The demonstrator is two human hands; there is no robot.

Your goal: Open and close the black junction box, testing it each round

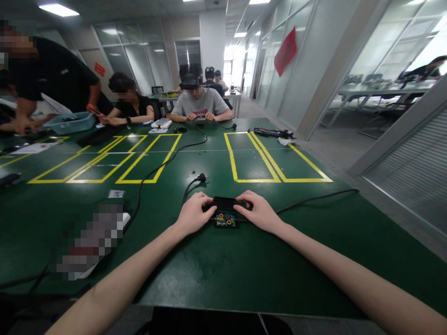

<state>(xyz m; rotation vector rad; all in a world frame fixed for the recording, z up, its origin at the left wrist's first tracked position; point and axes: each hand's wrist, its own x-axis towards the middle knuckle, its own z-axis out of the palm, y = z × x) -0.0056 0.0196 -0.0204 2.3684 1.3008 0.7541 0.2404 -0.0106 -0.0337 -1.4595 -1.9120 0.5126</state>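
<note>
Between my two hands is a black plastic cover (pixel 224 203), its hollow side showing. My left hand (pixel 195 213) pinches its left end, and my right hand (pixel 257 210) pinches the right end. Just below the cover, on the green table, lies the open lower half of a power adapter (pixel 226 220). Its circuit board shows copper-wound coils. A black cable runs from each side of the adapter, partly hidden by my hands. Beyond my left hand lies a black power plug (pixel 201 177) on its cord.
A blurred-out object (pixel 92 239) with a white edge lies at left on the green table (pixel 195 279). Yellow tape (pixel 256 180) marks rectangles farther off. A black cable (pixel 317 197) stretches right. Several people sit or stand around the table; a blue basket (pixel 71 123) stands far left.
</note>
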